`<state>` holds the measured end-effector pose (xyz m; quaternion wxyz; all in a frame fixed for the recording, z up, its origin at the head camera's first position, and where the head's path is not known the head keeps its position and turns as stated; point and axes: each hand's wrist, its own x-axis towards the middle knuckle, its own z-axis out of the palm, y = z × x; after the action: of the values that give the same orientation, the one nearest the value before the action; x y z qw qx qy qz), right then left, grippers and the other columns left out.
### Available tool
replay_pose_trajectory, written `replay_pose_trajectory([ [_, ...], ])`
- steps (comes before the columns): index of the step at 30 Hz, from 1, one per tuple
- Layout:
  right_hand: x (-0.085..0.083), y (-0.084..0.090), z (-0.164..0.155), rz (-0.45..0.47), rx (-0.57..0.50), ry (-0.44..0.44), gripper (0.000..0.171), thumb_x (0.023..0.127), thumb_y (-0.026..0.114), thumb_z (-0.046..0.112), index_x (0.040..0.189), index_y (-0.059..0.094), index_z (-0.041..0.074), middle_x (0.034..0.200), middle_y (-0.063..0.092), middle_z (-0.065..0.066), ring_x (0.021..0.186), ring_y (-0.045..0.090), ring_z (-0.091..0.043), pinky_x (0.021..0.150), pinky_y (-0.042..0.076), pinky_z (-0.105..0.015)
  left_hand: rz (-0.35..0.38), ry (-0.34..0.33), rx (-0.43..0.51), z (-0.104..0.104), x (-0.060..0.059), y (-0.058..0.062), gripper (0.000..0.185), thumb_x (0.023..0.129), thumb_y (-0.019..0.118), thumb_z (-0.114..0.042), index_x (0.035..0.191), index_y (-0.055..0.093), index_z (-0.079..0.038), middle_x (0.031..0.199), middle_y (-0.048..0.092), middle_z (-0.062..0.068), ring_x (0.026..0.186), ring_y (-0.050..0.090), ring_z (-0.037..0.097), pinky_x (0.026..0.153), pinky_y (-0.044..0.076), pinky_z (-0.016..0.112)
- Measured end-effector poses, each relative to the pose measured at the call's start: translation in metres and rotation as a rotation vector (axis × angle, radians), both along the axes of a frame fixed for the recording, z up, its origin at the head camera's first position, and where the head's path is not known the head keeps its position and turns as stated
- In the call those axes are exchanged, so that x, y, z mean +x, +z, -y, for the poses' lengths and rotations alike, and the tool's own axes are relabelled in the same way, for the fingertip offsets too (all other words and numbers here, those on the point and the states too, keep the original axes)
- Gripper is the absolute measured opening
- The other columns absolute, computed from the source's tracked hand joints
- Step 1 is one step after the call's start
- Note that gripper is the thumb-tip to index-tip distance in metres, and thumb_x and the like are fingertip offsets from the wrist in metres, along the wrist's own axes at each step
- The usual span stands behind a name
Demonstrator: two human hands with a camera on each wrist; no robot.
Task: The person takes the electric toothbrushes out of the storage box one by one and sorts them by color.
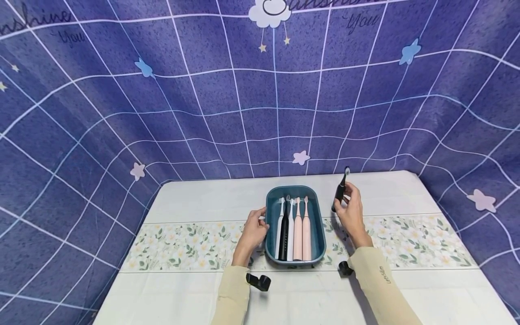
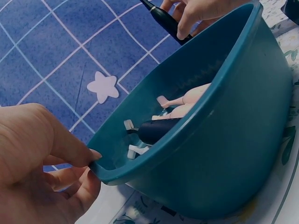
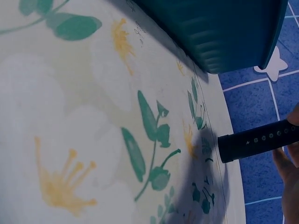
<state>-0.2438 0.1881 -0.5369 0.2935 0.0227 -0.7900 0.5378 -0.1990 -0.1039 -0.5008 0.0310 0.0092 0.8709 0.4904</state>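
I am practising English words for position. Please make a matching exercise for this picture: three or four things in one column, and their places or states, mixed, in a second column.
Things
1. black toothbrush
2. pink toothbrushes
3. teal tray
4. left hand

Places or states
a. stands on the flowered table runner
b. holds the tray's left rim
c. held up in the right hand
d. lie inside the tray

Pairs: 1-c, 2-d, 3-a, 4-b

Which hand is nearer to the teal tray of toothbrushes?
Left. The left hand grips the rim of the teal tray on its left side. The right hand is off to the tray's right, apart from it, holding a black electric toothbrush upright.
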Motion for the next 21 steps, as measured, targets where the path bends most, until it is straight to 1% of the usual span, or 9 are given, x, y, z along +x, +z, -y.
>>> replay_pose_trajectory([
  [4,0.002,0.0,-0.001,-0.013,-0.012,0.009,0.064,0.077,0.06,-0.015,0.136,0.038,-0.006,0.12,0.047,-0.028,0.109,0.054,-0.039,0.094,0.046,-0.046,0.002,-0.001,0.005,0.0,0.001,0.0,0.055,0.088,0.055,0.004,0.142,0.044,-0.003,0.118,0.048,0.012,0.082,0.046,0.015,0.07,0.039,0.028],
  [7,0.003,0.0,-0.002,-0.002,-0.034,0.007,0.066,0.077,0.062,-0.015,0.137,0.038,-0.005,0.122,0.047,-0.027,0.11,0.054,-0.039,0.096,0.045,-0.046,0.004,0.0,0.006,0.0,0.002,0.0,0.055,0.088,0.055,0.004,0.142,0.044,-0.003,0.118,0.048,0.012,0.082,0.046,0.015,0.07,0.04,0.029],
  [11,0.005,0.001,-0.004,0.035,-0.088,-0.009,0.068,0.077,0.064,-0.014,0.139,0.038,-0.001,0.124,0.048,-0.023,0.112,0.053,-0.034,0.098,0.044,-0.046,0.004,0.0,0.006,0.001,0.002,-0.001,0.055,0.089,0.055,0.004,0.142,0.044,-0.004,0.118,0.048,0.011,0.082,0.047,0.015,0.07,0.04,0.029],
  [13,0.007,0.003,-0.005,0.033,-0.119,-0.009,0.069,0.077,0.065,-0.014,0.139,0.038,-0.001,0.125,0.048,-0.022,0.112,0.052,-0.034,0.098,0.043,-0.046,0.004,0.001,0.004,0.001,0.001,-0.001,0.055,0.088,0.055,0.004,0.142,0.045,-0.004,0.118,0.048,0.011,0.082,0.047,0.015,0.071,0.04,0.029],
  [14,0.008,0.004,-0.005,0.029,-0.135,-0.01,0.069,0.077,0.065,-0.015,0.139,0.037,-0.001,0.125,0.048,-0.023,0.112,0.052,-0.034,0.099,0.043,-0.047,0.004,0.001,0.004,0.001,0.001,-0.001,0.055,0.088,0.055,0.004,0.142,0.045,-0.004,0.118,0.048,0.011,0.082,0.047,0.015,0.071,0.039,0.029],
  [17,0.018,0.02,-0.002,0.004,-0.149,-0.01,0.068,0.076,0.063,-0.017,0.138,0.036,-0.007,0.125,0.047,-0.028,0.111,0.052,-0.039,0.098,0.042,-0.05,0.0,0.002,0.001,0.001,0.0,0.0,0.055,0.089,0.055,0.004,0.142,0.045,-0.004,0.118,0.049,0.012,0.081,0.047,0.015,0.071,0.04,0.03],
  [18,0.02,0.021,-0.002,-0.005,-0.155,-0.011,0.068,0.077,0.062,-0.017,0.138,0.036,-0.007,0.125,0.047,-0.028,0.111,0.052,-0.039,0.099,0.042,-0.049,-0.001,0.003,0.0,0.001,-0.001,0.0,0.055,0.088,0.055,0.004,0.142,0.045,-0.004,0.118,0.049,0.012,0.081,0.047,0.015,0.072,0.039,0.03],
  [21,0.023,0.025,-0.003,-0.004,-0.162,-0.028,0.068,0.077,0.062,-0.015,0.138,0.035,-0.005,0.126,0.047,-0.023,0.111,0.052,-0.032,0.101,0.043,-0.042,-0.003,0.004,0.002,0.001,-0.001,0.0,0.055,0.088,0.055,0.004,0.142,0.045,-0.003,0.119,0.049,0.013,0.081,0.047,0.015,0.072,0.04,0.03],
])
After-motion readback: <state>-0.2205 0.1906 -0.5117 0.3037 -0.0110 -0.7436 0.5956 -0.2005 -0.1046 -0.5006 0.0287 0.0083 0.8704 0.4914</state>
